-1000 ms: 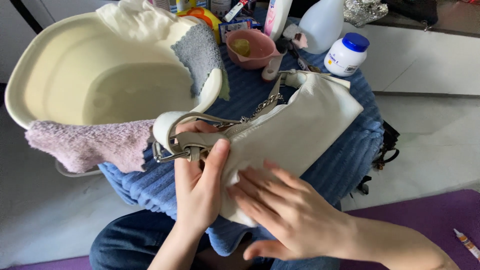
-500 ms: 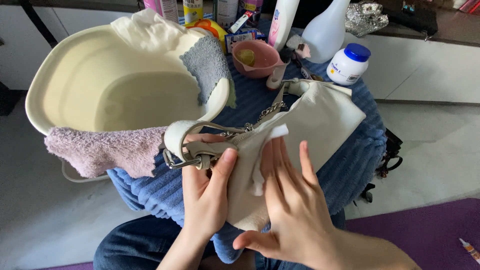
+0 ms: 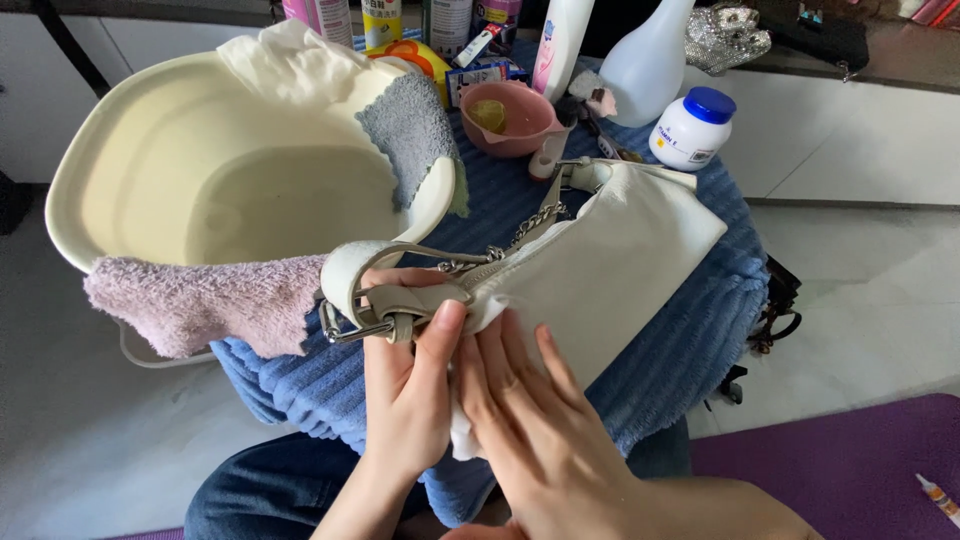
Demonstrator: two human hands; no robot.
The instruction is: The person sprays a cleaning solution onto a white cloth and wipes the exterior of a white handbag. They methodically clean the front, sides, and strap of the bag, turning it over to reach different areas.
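A white leather handbag [image 3: 610, 255] with a silver chain and metal ring lies on a blue ribbed cloth [image 3: 680, 360] over my lap. My left hand [image 3: 405, 385] grips the bag's near end by its strap tab and ring, thumb on top. My right hand [image 3: 525, 410] lies flat, fingers spread, pressing a small white wipe [image 3: 462, 435] against the bag's near end, right beside the left thumb.
A cream basin [image 3: 200, 190] stands at the left with a pink towel [image 3: 200, 300], a grey cloth [image 3: 410, 125] and a white cloth over its rim. Behind are a pink bowl [image 3: 503, 117], a blue-capped white jar [image 3: 692, 128] and several bottles. A purple mat [image 3: 850, 460] covers the floor at right.
My right hand with the wipe has slid from the bag's middle toward its near end, up against the left thumb. The left hand keeps its grip on the strap tab.
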